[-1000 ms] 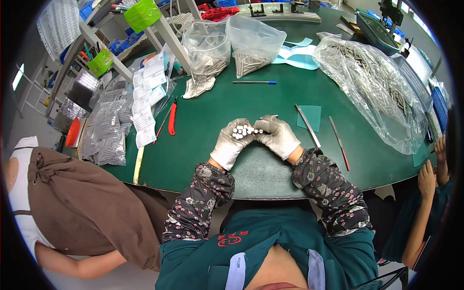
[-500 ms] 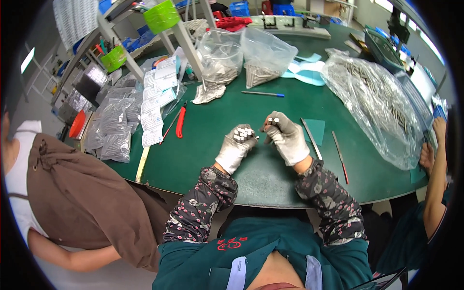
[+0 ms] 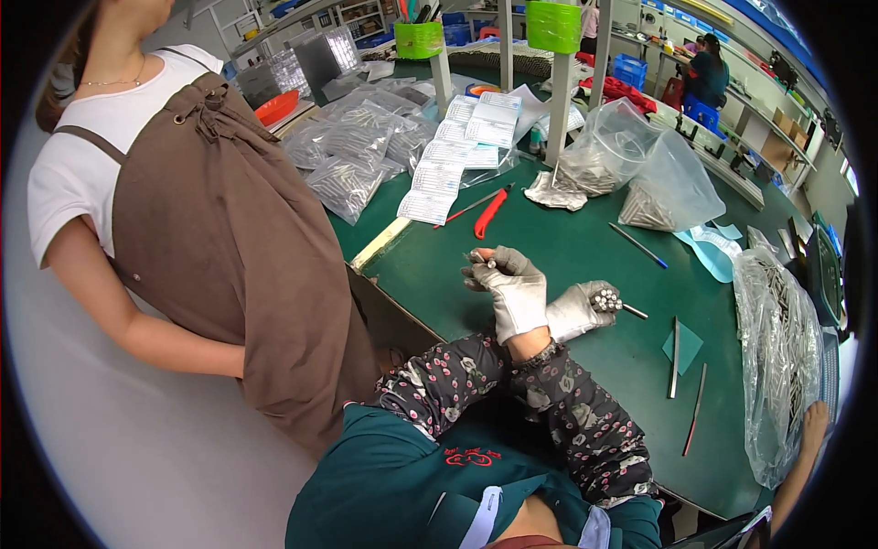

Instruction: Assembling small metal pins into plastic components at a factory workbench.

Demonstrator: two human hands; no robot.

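My forearms cross above the green table [image 3: 585, 375], and both hands wear grey-white gloves. My left hand [image 3: 572, 313] reaches out beyond my right wrist, closed round a bundle of short metal rods [image 3: 605, 299] with their ends showing. One rod [image 3: 635, 312] sticks out sideways beside that bundle. My right hand [image 3: 517, 297] is to the left of it, raised over the table, its fingers bent round a couple of metal rods [image 3: 486, 262]. Fingers partly hide these rods.
Red-handled pliers [image 3: 492, 213], printed slips [image 3: 439, 174] and bagged rods [image 3: 347, 174] lie at far left. Clear tubs [image 3: 672, 188] hold more rods. A pen [image 3: 638, 245], two files [image 3: 676, 357] and a large bag of rods [image 3: 777, 357] are rightward. A person in a brown apron [image 3: 238, 238] stands left.
The view has swung left, so the table's contents sit further right. My right hand has crossed over to the left of my left hand. Both hands still hold rods.
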